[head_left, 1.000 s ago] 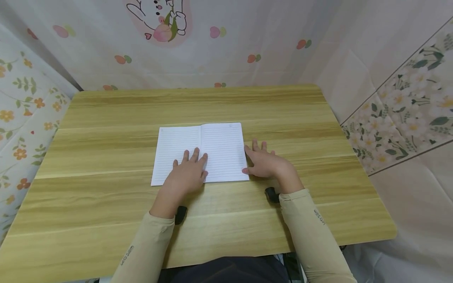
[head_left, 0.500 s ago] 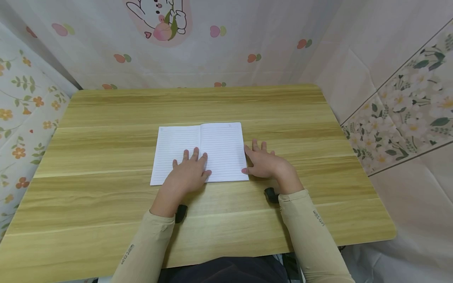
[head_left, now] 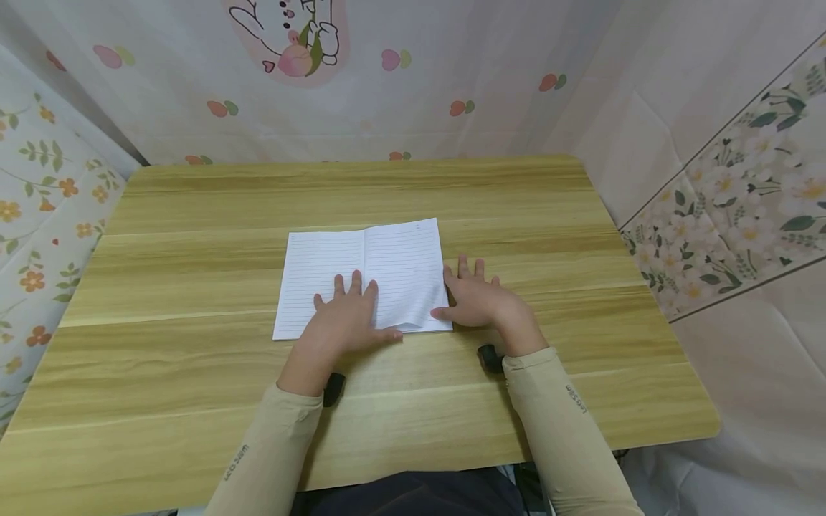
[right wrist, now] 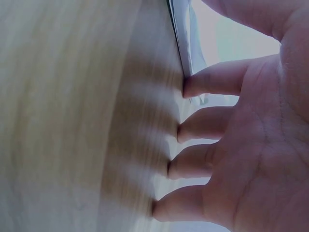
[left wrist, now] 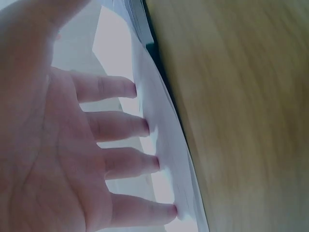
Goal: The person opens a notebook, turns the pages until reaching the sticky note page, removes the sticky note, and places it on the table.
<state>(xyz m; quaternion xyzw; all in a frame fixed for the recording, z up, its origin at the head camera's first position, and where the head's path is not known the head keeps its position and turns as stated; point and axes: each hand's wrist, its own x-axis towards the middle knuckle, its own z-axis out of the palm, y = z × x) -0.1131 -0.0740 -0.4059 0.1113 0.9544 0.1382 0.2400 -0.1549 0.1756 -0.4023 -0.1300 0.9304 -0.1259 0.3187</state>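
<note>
The left hand (head_left: pixel 340 320), spread wide, touches the left page of the notebook (head_left: pixel 393 269). The right hand (head_left: pixel 479 299), also spread, touches its right edge

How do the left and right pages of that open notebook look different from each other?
The left page lies nearly flat where it shows, while the right page buckles near its lower edge. The left hand covers part of the left page's lower half, while the right hand has its thumb over the right page's outer edge. Both pages are white with ruled lines.
</note>
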